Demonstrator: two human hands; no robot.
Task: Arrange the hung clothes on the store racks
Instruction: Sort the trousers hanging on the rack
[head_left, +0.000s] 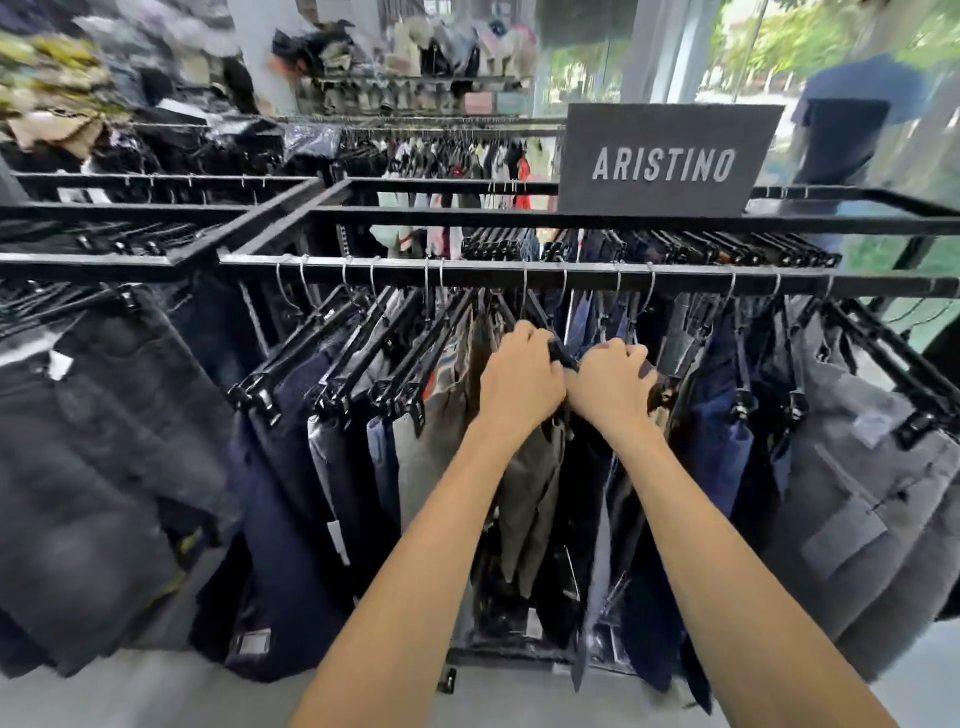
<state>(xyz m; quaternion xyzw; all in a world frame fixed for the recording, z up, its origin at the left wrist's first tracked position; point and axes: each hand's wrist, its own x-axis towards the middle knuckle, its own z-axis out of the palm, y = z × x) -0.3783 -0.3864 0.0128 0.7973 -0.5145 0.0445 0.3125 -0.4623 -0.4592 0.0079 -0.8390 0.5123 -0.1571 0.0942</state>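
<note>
Under the near black metal rail (571, 274), left hand (522, 375) and right hand (610, 383) are curling fingers round a black plastic hanger (563, 356); folded denim trousers (291, 499) are hanging left and right.

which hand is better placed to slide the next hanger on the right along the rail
Right. The right hand already sits on that side, gripping the fabric beside the blue trousers under the rail. The left hand grips the black hanger and would probably have to cross over.

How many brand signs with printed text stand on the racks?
1. The grey ARISTINO sign stands on the black rack, upper right of centre. Blurred racks behind may hide others.
</note>
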